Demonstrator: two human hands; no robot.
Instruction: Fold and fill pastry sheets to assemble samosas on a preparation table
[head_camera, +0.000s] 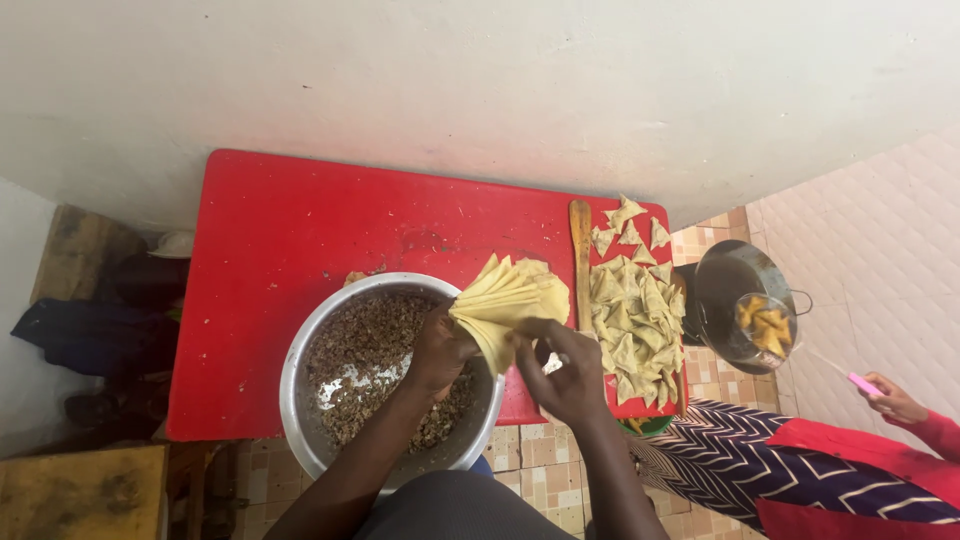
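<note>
1. The left hand (440, 350) is gripping the narrow end of a fanned stack of pastry sheets (510, 298), fingers closed tight around it, right over the rim of the metal bowl (300, 420).
2. The right hand (562, 368) is pinching the lower edge of the same stack, thumb and fingers closed on one sheet, so both hands are sitting close together on it.
3. The bowl is holding a brown minced filling (375, 345) and is sitting at the front edge of the red table (290, 230).
4. To the right, a pile of folded pastry triangles (632, 320) is lying on the table, with a wooden stick (581, 260) just beside it.
5. Past the table, another person's hand (893, 398) is holding a pink-handled skimmer (768, 328) with fried pieces over a dark pan (722, 285).
</note>
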